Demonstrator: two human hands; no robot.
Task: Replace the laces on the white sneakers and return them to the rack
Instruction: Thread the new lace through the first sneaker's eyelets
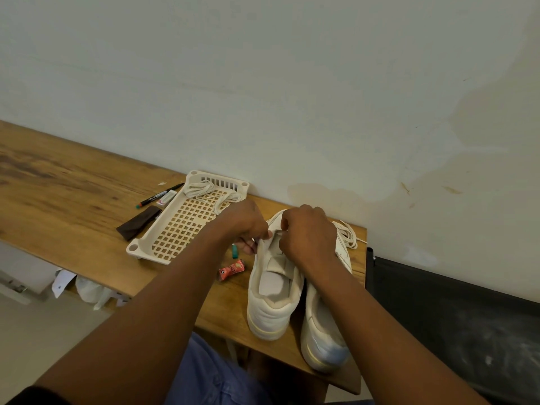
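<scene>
A: Start with what's nearest. Where are the sneakers?

B: Side by side on the near right end of the wooden tabletop [73,182], heels toward the person. The right sneaker [324,340] sits idle; the left sneaker [273,293] is the one in hand. Its smooth white upper and padded collar gape open, and no lace shows in its eyelets.

A: And the hands?

B: Both are curled over its tongue and throat. The left hand [247,226] pinches the edge of the upper by the eyelets. The right hand [306,232] is bunched with its fingertips together at the same spot; I judge it holds a lace tip, but that is hidden.

A: How should the threading go?

B: Keep the eyelet flap pulled taut, feed the stiff tip straight through, then even both ends before crossing upward.

A: Beyond the shoes?

B: A small red packet [232,269] and a green bit [235,249] lie just left of them. Flat, pale, limp loose laces [347,233] lie behind the shoes. Further left is the cream plastic rack [187,226], a rigid square lattice, with another lace bundle [201,189] at its far end. Past it lie a dark cloth strip [138,222], an eraser [166,198] and a marker [159,195], then the plain wall [263,83].
</scene>
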